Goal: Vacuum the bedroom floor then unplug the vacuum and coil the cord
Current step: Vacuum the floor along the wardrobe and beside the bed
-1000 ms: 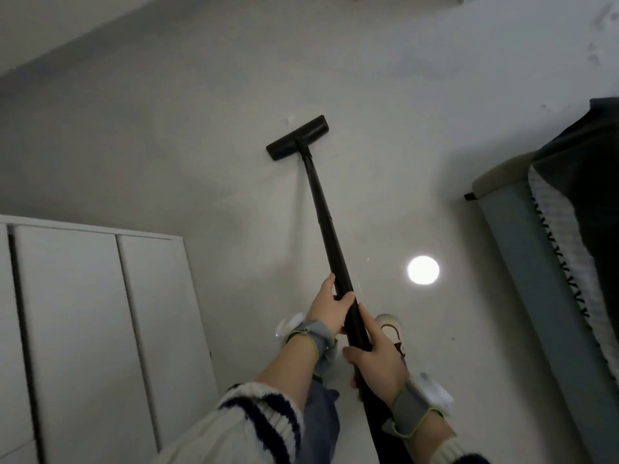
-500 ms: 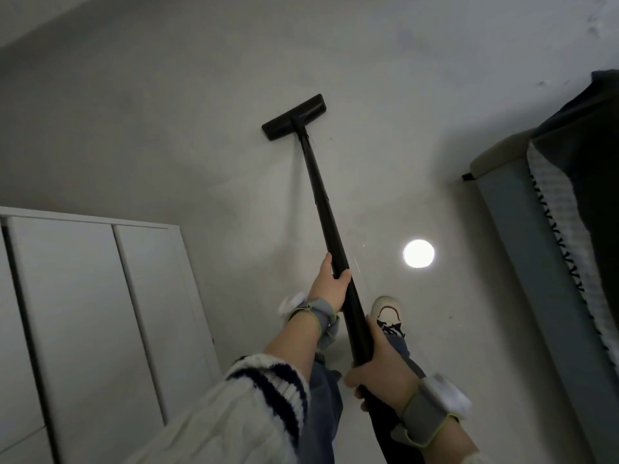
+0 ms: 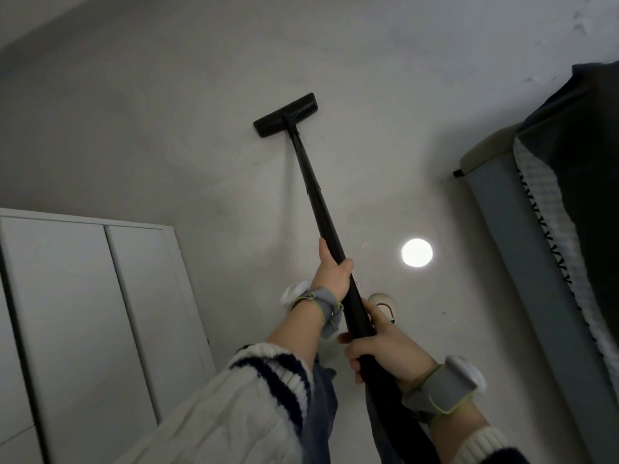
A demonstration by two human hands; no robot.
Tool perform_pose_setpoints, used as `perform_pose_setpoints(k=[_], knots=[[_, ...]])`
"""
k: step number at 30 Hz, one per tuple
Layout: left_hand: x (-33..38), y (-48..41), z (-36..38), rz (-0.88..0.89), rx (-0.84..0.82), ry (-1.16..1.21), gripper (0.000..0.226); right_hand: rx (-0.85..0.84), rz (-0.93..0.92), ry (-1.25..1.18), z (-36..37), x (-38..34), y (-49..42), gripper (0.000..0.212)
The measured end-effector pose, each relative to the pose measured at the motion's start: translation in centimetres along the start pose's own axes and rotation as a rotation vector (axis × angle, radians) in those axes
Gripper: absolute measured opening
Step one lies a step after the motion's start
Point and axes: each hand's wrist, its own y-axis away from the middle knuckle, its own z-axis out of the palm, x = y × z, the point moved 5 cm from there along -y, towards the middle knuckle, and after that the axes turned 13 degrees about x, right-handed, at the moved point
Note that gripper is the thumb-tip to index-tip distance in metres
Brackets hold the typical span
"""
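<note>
A black vacuum wand (image 3: pixel 315 195) runs from my hands out to its flat black floor head (image 3: pixel 285 114), which lies on the pale grey floor (image 3: pixel 167 112) ahead of me. My left hand (image 3: pixel 331 272) grips the wand higher up, fingers wrapped round it. Lower on the wand, my right hand (image 3: pixel 385 346) grips it near the hose end. Both wrists wear grey straps. No cord or plug is in view.
A white wardrobe (image 3: pixel 83 313) with closed doors stands at the left. The bed (image 3: pixel 536 262) with a grey frame and dark blanket runs along the right. A round light reflection (image 3: pixel 416 252) shines on the floor. My shoe (image 3: pixel 383 304) shows beside the wand.
The floor head has slid a little farther out over the floor and my view has tilted. Both hands keep their grip on the wand.
</note>
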Motion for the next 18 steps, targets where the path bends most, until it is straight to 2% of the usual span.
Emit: perform_pose_setpoints(k=[2, 4, 6, 11, 15, 18], knots=[[0.3, -0.1, 0.4, -0.013, 0.026, 0.002, 0.074, 0.099, -0.048, 0.169, -0.7, -0.2, 0.2, 0.086], [0.5, -0.1, 0.9, -0.024, 0.038, -0.017, 0.074, 0.17, -0.137, 0.482, -1.2, -0.4, 1.0, 0.09], [0.6, 0.0, 1.4, -0.031, 0.04, -0.018, 0.073, 0.239, -0.164, 0.619, -1.7, -0.4, 1.6, 0.088], [0.5, -0.2, 0.7, -0.008, 0.026, 0.038, 0.074, 0.225, -0.162, 0.51, -1.4, 0.0, 1.0, 0.084], [0.7, -0.2, 0.2, -0.004, 0.018, 0.107, 0.076, 0.105, -0.035, 0.267, -0.9, 0.1, 1.3, 0.066], [1.1, -0.2, 0.2, 0.001, 0.016, 0.176, 0.076, 0.049, 0.005, 0.174, -1.1, -0.5, 1.6, 0.052]])
